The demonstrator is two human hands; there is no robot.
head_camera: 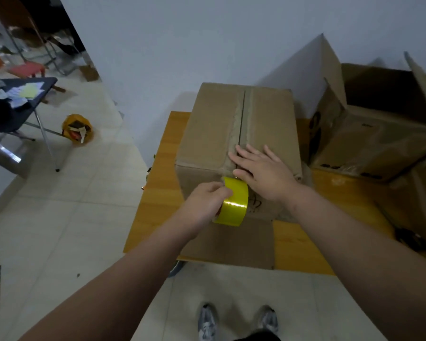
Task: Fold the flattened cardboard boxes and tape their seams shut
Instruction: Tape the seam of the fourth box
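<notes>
**Two hands at the box seam**

Both arms reach out over the wooden table (pixel 295 244). The right hand (pixel 263 172) lies flat on top of the cardboard box (pixel 207 134), fingers spread a little, right by the middle seam (pixel 241 119). The left hand (pixel 207 203) has its fingers curled around the yellow tape roll (pixel 234 205), held against the box's front side.
</notes>
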